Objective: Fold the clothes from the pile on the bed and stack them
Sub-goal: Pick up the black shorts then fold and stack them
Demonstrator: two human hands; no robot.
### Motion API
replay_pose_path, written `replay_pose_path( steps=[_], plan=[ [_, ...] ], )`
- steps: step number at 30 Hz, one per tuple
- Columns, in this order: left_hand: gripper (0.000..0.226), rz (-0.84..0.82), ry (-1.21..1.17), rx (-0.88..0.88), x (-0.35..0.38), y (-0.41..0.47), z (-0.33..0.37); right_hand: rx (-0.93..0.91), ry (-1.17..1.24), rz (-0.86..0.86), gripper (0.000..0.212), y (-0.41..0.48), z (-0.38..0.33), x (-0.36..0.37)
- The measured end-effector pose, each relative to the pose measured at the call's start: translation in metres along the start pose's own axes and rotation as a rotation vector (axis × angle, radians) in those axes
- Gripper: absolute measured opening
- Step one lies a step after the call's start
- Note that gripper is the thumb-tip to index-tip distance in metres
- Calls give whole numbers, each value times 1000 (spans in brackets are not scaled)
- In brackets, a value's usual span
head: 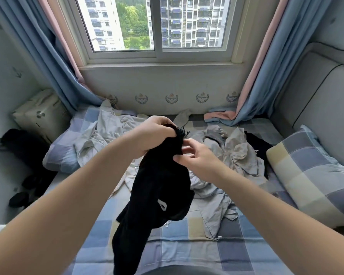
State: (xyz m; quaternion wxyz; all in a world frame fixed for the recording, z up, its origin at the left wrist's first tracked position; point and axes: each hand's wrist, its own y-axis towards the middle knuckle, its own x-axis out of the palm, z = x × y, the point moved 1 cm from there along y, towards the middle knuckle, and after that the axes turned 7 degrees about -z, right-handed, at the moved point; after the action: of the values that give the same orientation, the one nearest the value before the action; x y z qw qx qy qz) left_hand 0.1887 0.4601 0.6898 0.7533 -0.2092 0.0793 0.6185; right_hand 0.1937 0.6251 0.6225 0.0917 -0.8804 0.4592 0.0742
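Black garment hangs over bed (checked sheet), left hand clamped atop, right hand pinching its edge

Hanging black fabric garment is plain black with one small white tag; the pile of crumpled clothes is pale grey-beige with no pattern. Cloth bed sheet and rectangular pillow share large checks in blue, slate, white and pale yellow. Long fabric curtains are blue with pink edging, and the white wall strip carries a row of grey-blue laurel emblems.
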Motion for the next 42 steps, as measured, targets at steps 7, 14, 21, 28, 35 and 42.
replay_pose_path(
  steps=[7,14,21,28,35,42],
  plan=[
    [27,-8,392,62,-35,0,-23,-34,-465,139,14,24,12,-15],
    [42,56,792,-240,-73,7,-85,241,-1045,186,34,41,44,-81],
    [39,154,677,-363,-75,3,-117,357,-467,256,29,45,45,-97],
    [4,175,16,-340,-70,7,-122,341,143,195,15,43,50,-92],
    [47,169,462,-83,-82,-4,-127,206,-35,41,47,36,51,-109],
    [22,408,725,136,-80,6,-140,109,-472,292,12,50,52,-109]
  ],
)
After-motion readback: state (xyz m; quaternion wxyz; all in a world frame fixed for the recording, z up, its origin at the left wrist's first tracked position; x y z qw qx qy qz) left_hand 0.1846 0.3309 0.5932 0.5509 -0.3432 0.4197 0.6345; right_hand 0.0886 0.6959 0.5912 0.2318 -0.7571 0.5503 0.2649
